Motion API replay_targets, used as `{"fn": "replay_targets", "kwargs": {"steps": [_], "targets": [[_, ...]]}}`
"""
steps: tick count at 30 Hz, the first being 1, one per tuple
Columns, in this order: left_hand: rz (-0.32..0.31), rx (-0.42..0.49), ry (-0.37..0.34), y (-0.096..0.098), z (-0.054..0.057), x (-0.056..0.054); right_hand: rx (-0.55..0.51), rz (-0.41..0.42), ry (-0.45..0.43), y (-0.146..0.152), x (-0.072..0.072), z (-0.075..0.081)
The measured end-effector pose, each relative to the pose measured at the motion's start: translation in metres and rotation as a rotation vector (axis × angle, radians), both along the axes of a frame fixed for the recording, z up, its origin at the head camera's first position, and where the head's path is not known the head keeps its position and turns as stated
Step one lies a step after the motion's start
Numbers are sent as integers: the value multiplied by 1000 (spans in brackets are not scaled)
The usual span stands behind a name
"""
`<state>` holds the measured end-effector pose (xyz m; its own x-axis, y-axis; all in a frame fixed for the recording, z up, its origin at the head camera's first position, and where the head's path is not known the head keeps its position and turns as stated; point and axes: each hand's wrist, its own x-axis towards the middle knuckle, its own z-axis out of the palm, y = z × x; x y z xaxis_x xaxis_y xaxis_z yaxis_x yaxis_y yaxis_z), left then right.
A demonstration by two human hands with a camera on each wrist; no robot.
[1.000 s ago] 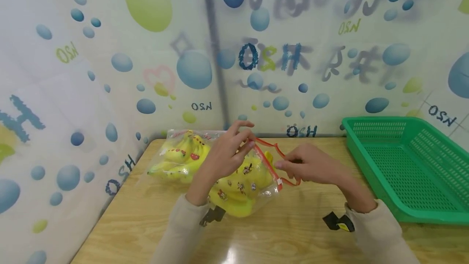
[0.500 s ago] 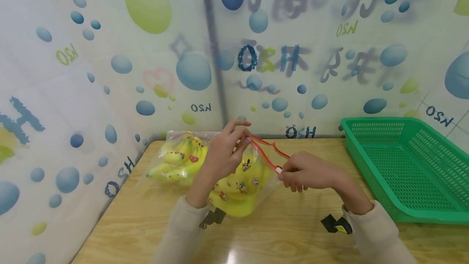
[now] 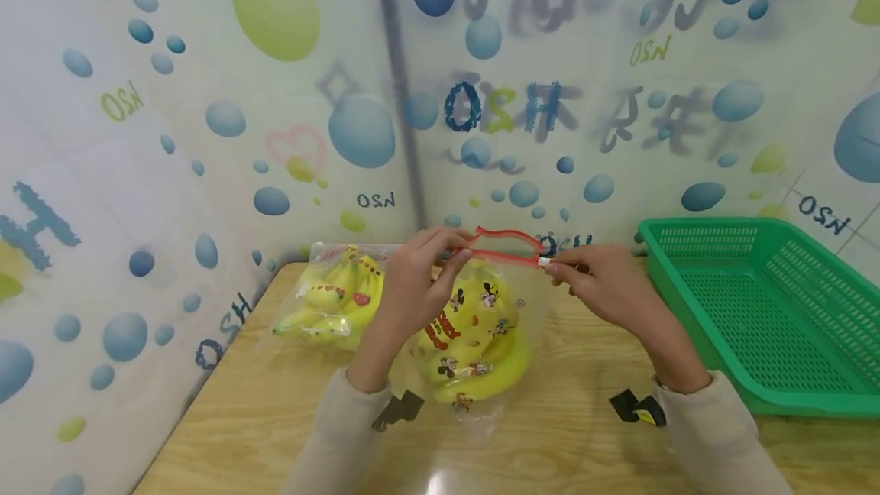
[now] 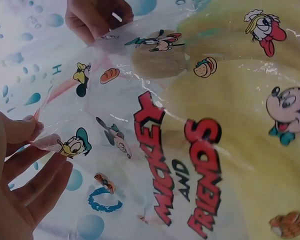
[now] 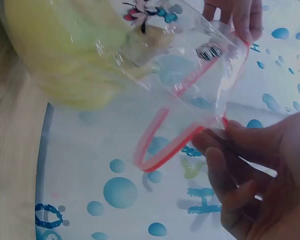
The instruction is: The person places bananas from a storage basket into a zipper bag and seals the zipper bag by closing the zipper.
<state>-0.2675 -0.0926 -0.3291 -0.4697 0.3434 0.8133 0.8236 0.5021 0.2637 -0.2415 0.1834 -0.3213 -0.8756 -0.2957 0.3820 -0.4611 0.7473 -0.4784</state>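
Note:
A clear zip bag (image 3: 440,331) printed with cartoon figures hangs between my hands, with yellow bananas (image 3: 509,369) inside. Its red zip strip (image 3: 505,257) runs along the top, and the mouth gapes. My left hand (image 3: 415,281) pinches the left corner of that mouth between thumb and fingers. At the opposite corner, my right hand (image 3: 605,281) pinches the edge beside a white slider (image 3: 544,261). In the left wrist view, the thumb and index finger (image 4: 20,130) grip the film near the strip. The right wrist view shows the strip looping away from the right fingertips (image 5: 210,137).
A second clear bag of bananas (image 3: 330,300) lies on the wooden table (image 3: 247,418), behind and left of my left forearm. The green plastic basket (image 3: 811,403) stands at the right. A patterned curtain (image 3: 481,151) rises along the table's back edge.
My right hand has shifted up to the slider corner and pinches it. The bag's mouth has swung upward, from slanting right to nearly level, and its printed front now faces me. My left hand keeps its pinch.

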Motion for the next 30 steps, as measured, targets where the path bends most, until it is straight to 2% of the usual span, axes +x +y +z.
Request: {"fn": "replay_targets", "kwargs": {"steps": [5,8,11,16,20,26,30], "targets": [[33,-16,116,5,4,7,-125,-158,284,-4,-8,-7],[76,-48,189,10,8,15,-188,-205,451,-4,-13,-10],[109,-78,224,17,10,23,-279,-206,511,-3,-16,-12],[119,-107,222,30,10,35,-488,-164,475,-2,-18,-10],[146,-94,222,38,12,42,-643,-160,385,0,-17,-5],[193,-56,176,40,19,35,-724,-171,190,4,-13,0],[205,-43,123,39,21,29,-756,-143,155,8,-13,-1]]}}
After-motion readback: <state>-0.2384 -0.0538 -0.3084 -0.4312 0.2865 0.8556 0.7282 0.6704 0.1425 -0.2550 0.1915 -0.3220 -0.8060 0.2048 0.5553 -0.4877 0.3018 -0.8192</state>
